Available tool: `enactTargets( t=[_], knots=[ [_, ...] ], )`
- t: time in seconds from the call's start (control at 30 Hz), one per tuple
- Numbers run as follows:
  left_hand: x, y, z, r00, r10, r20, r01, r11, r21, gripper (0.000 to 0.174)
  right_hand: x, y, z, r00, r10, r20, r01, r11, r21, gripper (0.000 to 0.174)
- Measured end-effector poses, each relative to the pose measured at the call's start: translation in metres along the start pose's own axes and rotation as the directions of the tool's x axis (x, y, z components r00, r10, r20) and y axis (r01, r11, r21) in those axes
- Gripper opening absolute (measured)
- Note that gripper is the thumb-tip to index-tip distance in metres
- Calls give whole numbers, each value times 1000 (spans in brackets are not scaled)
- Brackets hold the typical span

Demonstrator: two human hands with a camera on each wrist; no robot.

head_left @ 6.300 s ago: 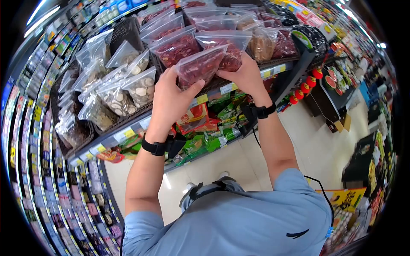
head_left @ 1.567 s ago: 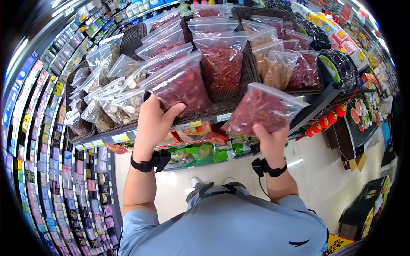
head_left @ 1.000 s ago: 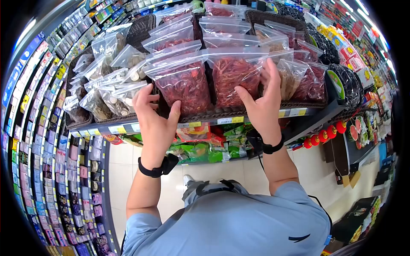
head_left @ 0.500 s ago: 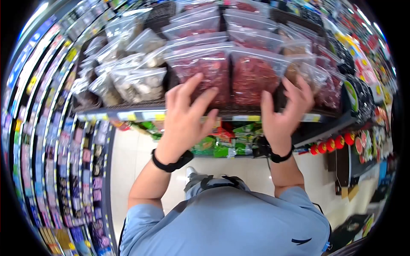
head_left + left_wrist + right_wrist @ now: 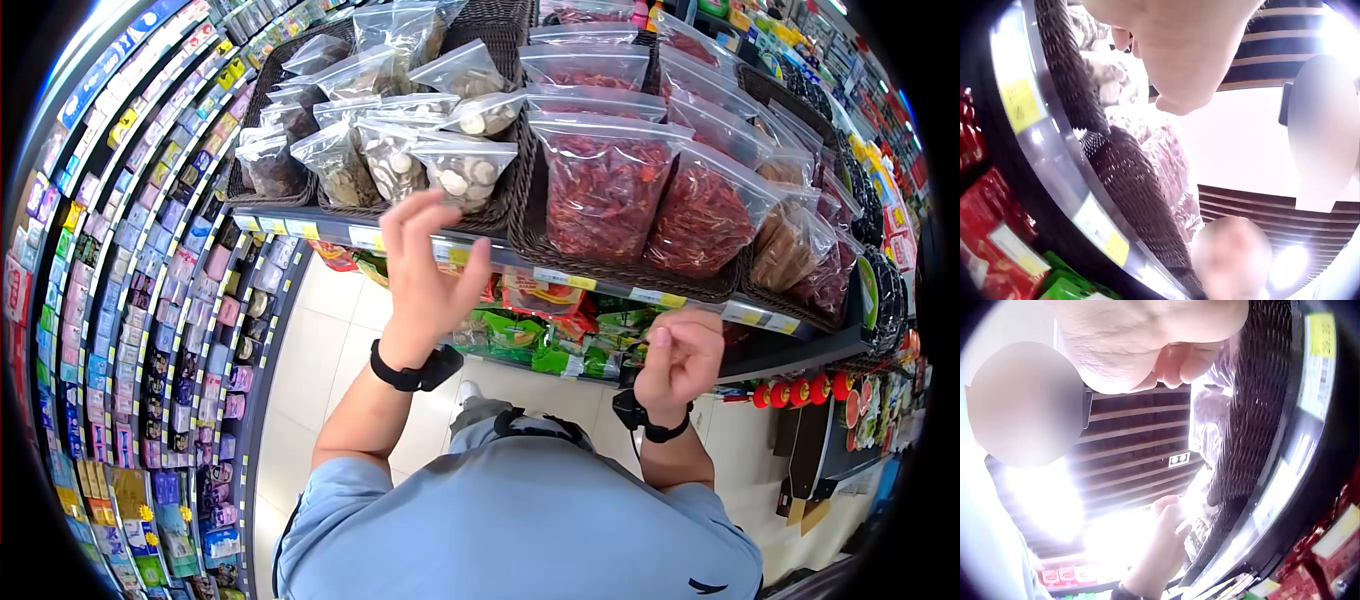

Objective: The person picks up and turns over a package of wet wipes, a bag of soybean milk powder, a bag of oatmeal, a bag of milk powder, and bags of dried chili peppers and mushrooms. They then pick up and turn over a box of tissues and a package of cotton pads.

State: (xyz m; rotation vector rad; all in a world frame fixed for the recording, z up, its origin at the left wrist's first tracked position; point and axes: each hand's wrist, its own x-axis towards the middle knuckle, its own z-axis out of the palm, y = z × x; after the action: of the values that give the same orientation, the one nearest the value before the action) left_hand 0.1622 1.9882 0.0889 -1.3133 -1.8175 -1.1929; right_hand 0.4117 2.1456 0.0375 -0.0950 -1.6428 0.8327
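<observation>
My left hand [image 5: 430,275], its fingers spread and slightly bent, holds nothing in front of the baskets; its fingertips overlap the lower edge of a clear bag of pale dried slices [image 5: 465,175], and contact cannot be told. My right hand [image 5: 682,362] is loosely curled and empty, below the shelf edge. Two zip bags of dried red chillies, one [image 5: 605,190] upright and one [image 5: 705,215] tilted, stand side by side at the front of a dark wicker basket [image 5: 620,272]. In the right wrist view my right hand [image 5: 1154,337] has bent fingers beside the wicker.
More chilli bags [image 5: 585,67] stand in rows behind. To the right are bags of brown sticks [image 5: 790,250]. A shelf edge with price labels [image 5: 565,278] runs below the baskets, above red and green packets [image 5: 510,330]. Red lanterns [image 5: 800,390] hang at the right.
Both hands have moved away from the chilli bags: the left is now before the pale slices, the right has dropped below the shelf edge and its fingers have curled. The view has shifted leftward.
</observation>
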Motion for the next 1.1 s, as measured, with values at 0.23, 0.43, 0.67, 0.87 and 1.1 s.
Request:
enactTargets(
  t=[0.23, 0.43, 0.67, 0.87, 1.1],
  knots=[
    [49, -22, -20, 954, -249, 169, 262, 963, -63, 84, 0, -18, 65, 997, 7, 75, -1, 997, -83, 18],
    [71, -48, -28, 973, -26, 228, 70, 980, -187, 18, -8, -45, 117, 998, 62, 7, -60, 981, -187, 18],
    [73, -83, -70, 995, 103, 2, -88, 865, -494, 18, -48, -40, 180, 987, 105, -124, -119, 986, -115, 40],
    [42, -95, -72, 945, 322, 57, -139, 554, -821, 23, -21, -74, 213, 937, 309, 165, -326, 942, 85, 114],
    [11, -122, -60, 930, 279, 241, 69, 510, -857, 19, -40, -74, 250, 721, 684, 106, -692, 716, 91, 74]
  ],
)
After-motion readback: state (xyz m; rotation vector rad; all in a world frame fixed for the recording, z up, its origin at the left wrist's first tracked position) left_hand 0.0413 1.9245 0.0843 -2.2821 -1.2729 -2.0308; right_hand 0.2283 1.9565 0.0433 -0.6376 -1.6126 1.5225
